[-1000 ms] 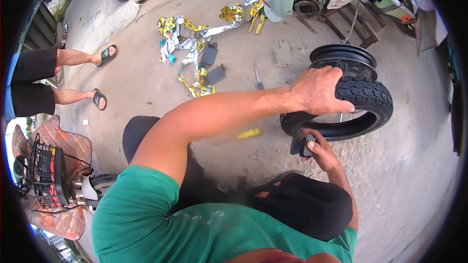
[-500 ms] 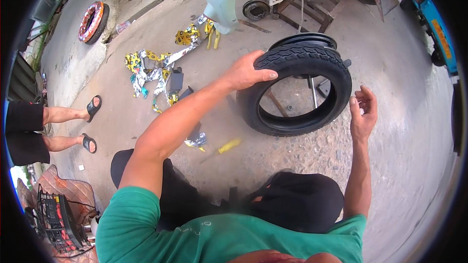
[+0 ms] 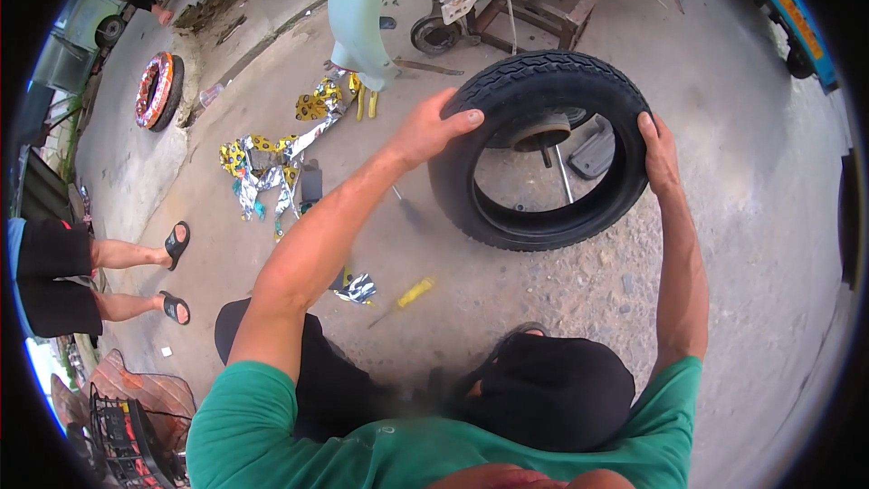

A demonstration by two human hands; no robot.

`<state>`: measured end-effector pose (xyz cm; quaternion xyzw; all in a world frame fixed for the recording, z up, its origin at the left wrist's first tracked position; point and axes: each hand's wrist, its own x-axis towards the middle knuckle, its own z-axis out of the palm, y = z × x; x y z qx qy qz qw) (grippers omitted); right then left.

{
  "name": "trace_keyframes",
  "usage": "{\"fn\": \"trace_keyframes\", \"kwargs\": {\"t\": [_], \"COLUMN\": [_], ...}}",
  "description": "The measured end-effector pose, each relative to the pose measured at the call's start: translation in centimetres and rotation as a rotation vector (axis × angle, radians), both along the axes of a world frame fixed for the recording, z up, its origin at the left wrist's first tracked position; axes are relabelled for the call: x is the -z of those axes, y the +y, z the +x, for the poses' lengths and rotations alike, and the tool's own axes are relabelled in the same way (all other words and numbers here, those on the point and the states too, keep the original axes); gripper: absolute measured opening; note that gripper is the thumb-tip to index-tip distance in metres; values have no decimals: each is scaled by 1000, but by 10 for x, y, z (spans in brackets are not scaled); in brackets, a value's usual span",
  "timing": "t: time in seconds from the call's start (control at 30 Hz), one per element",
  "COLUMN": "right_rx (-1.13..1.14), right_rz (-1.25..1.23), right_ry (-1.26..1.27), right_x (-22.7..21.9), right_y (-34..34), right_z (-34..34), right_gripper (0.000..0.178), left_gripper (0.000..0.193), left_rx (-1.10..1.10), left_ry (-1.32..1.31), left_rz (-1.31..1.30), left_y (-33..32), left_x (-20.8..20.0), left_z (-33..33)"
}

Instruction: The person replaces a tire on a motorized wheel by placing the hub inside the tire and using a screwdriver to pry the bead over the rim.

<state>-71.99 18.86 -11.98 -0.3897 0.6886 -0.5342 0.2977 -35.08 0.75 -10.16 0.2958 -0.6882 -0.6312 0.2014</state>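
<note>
A black tyre [image 3: 457, 188] with a blocky tread is tilted up in front of me, gripped at both sides. My left hand [image 3: 433, 133] is closed on its upper left, the thumb lying over the near sidewall and the fingers hidden behind. At the right edge my right hand [image 3: 661, 158] is closed on it too, thumb on top. Through the tyre's opening show part of a wheel hub [image 3: 540, 133] with an axle, a metal rod [image 3: 563, 174] and a grey block-like object [image 3: 596, 152]. The rest of the wheel is hidden behind the tyre.
A yellow-handled screwdriver [image 3: 416, 291] and a dark-handled one [image 3: 409, 210] lie on the ground near torn foil wrapping [image 3: 272, 177]. Ahead stand a pale green scooter panel [image 3: 362, 0] and a metal stand [image 3: 575, 4]. A bystander's legs [image 3: 127, 255] are at left, near a partly wrapped tyre [image 3: 154, 91].
My right hand, which was apart from the tyre, has come up and taken hold of its right side. The tyre has tilted, now covering most of the wheel rim. The view has shifted slightly.
</note>
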Motion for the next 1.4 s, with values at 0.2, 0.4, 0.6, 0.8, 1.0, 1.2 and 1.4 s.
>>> {"fn": "trace_keyframes", "kwargs": {"t": [0.2, 0.4, 0.6, 0.8, 1.0, 1.2, 1.4], "right_rx": [-44, -84, -117, -159, -198, -283, -309], "right_rz": [124, 152, 122, 179, 167, 223, 186], "right_ry": [115, 154, 66, -26, -21, -57, 9], "right_x": [-10, 1, 3, -5, 8, 5, 20], "right_y": [-37, -53, -68, -98, -123, -134, -137], "right_z": [-22, -29, -33, -40, -57, -66, -87], "right_gripper": [73, 76, 78, 83, 83, 81, 80], "left_gripper": [78, 73, 74, 96, 101, 97, 77], "left_rx": [-213, -243, -183, -190, -212, -293, -292], "left_ry": [-61, -109, -38, -55, -57, -145, -104], "left_rz": [85, -44, 32, 13, -62, -130, -110], "left_y": [-22, -24, -35, -94, -114, -118, -100], "left_x": [30, 5, -8, 28, 38, 39, 9], "left_z": [-27, -34, -41, -44, -46, -46, -63]}}
